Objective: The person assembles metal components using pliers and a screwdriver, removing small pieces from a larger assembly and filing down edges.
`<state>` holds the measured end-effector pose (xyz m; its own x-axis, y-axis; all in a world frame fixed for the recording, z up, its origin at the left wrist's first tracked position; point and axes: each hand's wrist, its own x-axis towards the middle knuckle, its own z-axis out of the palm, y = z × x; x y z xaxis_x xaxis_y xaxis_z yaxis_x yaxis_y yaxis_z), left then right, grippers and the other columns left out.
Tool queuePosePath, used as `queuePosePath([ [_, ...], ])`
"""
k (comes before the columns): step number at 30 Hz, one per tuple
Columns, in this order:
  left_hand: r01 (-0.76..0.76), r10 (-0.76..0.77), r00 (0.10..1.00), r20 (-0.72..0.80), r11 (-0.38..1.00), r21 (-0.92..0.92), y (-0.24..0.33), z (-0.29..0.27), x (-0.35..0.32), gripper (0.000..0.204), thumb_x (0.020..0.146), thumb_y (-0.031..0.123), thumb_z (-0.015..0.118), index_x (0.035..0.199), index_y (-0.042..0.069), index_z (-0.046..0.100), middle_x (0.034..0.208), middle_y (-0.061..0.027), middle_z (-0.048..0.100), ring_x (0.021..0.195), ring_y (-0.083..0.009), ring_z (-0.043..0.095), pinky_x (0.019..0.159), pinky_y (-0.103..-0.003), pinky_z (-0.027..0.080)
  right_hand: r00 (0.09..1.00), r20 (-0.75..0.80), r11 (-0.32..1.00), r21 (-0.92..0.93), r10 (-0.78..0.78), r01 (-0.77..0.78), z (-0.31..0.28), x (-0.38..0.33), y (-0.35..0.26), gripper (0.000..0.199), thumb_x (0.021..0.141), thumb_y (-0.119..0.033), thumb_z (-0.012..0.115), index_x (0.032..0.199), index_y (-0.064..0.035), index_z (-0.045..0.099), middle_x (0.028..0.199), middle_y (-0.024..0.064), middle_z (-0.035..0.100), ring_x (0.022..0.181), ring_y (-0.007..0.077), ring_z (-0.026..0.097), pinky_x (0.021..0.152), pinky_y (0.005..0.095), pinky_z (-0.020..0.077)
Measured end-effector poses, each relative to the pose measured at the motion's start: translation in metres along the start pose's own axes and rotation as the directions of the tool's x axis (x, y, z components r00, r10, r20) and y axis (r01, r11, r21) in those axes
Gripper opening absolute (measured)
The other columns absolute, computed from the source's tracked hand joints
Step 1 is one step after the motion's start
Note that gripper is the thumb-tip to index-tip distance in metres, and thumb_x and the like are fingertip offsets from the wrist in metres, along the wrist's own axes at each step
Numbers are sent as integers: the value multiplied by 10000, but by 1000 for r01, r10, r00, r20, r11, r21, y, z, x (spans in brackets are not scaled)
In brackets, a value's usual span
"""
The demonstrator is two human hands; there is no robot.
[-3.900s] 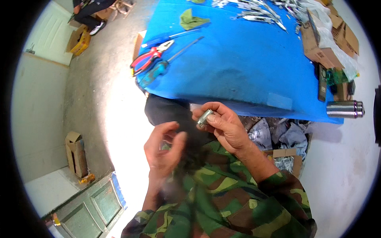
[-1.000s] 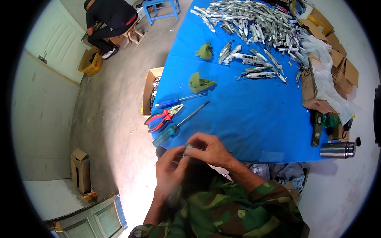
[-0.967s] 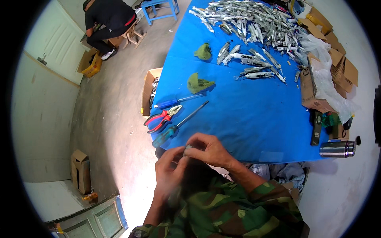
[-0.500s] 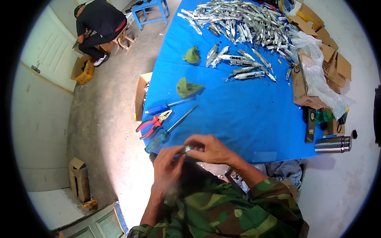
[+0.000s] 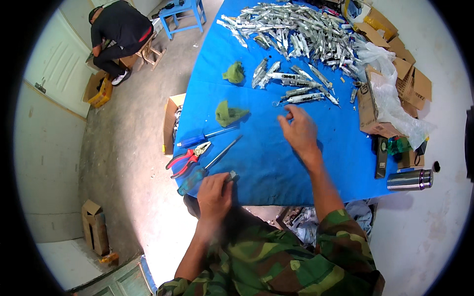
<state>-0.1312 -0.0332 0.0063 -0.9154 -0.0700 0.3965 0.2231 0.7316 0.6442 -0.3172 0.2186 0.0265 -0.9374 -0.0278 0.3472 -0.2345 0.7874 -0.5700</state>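
Note:
Close to the table's near edge, my left hand is closed around a small greyish metallic piece, whose end shows past the fingertips. My right hand is over the blue cloth, arm stretched forward, with thumb and index finger apart and nothing seen between them. Just beyond its fingertips lies a loose group of slim white-and-grey stick-shaped parts. Beside my left hand are a screwdriver with a teal handle, red-and-black pliers and a screwdriver with a blue handle.
A large heap of similar sticks covers the table's far end. Two green cloths lie left of centre. At right stand a cardboard box with clear plastic and a steel flask. Another person sits at far left.
My hands have come apart. The right one has moved forward and right toward the loose sticks; the left keeps the small metallic piece and has dropped slightly. The view has shifted a little.

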Motion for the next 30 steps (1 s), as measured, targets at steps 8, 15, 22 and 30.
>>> queuePosePath([
  [8,-90,94,992,-80,995,53,-14,14,-6,279,832,15,793,1083,37,675,1035,-142,698,926,-340,669,810,-419,531,985,134,948,-312,110,-63,39,51,2,405,906,-442,768,965,-55,662,930,161,725,864,408,709,686,564,524],
  [15,-81,86,992,-93,995,65,-10,13,-6,296,836,22,788,1106,38,668,1037,-147,696,941,-346,670,820,-429,531,999,37,971,-239,-10,19,61,42,16,295,917,-371,749,974,-83,722,990,155,726,884,393,716,727,535,550],
  [22,-90,95,991,-90,994,59,-17,16,-10,291,858,24,773,1129,31,666,1068,-162,694,958,-362,665,831,-445,530,998,49,999,9,41,-42,4,-17,-1,251,912,-247,771,1048,-37,749,886,126,725,797,260,712,695,408,558],
  [30,-133,137,986,-97,990,46,-20,16,-12,293,868,19,769,1144,19,668,1066,-170,692,966,-368,661,841,-449,530,888,-49,865,256,458,-432,-130,-138,71,271,983,-216,746,1101,24,703,865,61,709,772,126,646,700,298,544],
])
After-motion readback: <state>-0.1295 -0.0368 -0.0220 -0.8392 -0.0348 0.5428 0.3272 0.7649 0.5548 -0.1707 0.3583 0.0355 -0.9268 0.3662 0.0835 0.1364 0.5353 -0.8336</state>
